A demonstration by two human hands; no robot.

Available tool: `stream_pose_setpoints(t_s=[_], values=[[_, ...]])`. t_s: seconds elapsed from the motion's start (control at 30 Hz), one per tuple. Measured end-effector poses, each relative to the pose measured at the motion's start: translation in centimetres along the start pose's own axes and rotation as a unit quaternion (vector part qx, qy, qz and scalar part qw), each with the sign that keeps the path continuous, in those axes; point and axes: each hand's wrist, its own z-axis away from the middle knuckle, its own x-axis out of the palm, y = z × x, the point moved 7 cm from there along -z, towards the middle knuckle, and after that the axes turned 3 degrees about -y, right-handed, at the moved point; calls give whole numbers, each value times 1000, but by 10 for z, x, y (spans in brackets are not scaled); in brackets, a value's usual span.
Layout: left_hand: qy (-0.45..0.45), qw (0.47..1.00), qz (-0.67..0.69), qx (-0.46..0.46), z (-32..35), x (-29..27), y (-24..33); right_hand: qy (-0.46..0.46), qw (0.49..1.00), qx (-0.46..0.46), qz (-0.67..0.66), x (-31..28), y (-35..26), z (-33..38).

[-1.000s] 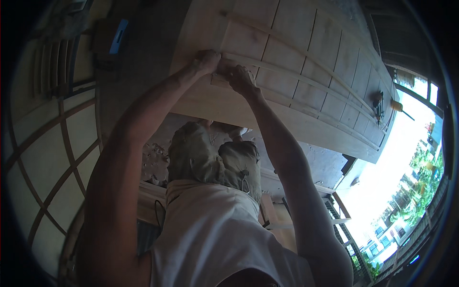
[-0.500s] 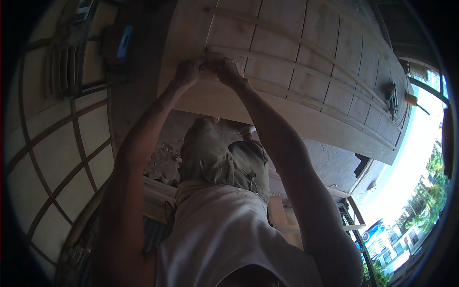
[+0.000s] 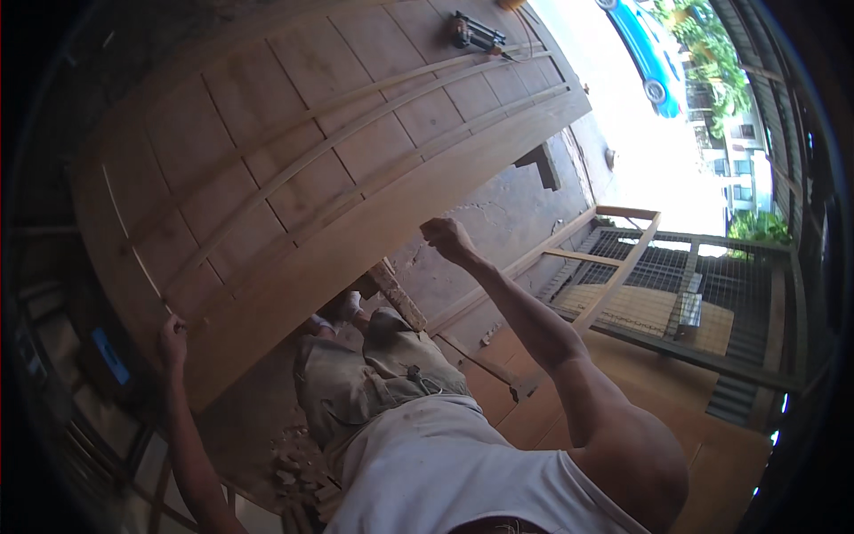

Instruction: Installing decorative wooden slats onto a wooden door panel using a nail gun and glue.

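A large wooden panel, with dark grooves between its boards, stretches diagonally in front of me. Long thin wooden strips run lengthwise over it. My left hand is closed at the panel's near left part, beside the lower end of a thin pale line; what its fingers hold, if anything, is too small to make out. My right hand is held in the air just off the panel's near edge, above the floor. Its fingers are curled closed and hide whatever may be inside.
A nail gun lies on the panel's far right end. To the right stand a wooden frame and a wire-mesh panel. A narrow wood piece juts out near my knees. Outside, a blue car stands in bright light.
My hands were together on the panel and are now far apart. The right has swung right, off the panel; the left is at the panel's left end. My view has turned to the right.
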Motion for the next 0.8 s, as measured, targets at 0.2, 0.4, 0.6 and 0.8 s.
stream_pose_setpoints(t_s=[0.2,0.4,0.6,0.8], values=[[39,997,-64,6,11,-5,6,-20,986,158,47,-126,53,39],[56,993,-101,-26,3,-6,14,26,969,38,243,-218,-13,-91],[176,979,-63,-85,32,4,2,152,905,-49,395,-336,-20,-306],[225,942,-70,-241,90,21,-21,223,878,-68,418,-381,14,-500]])
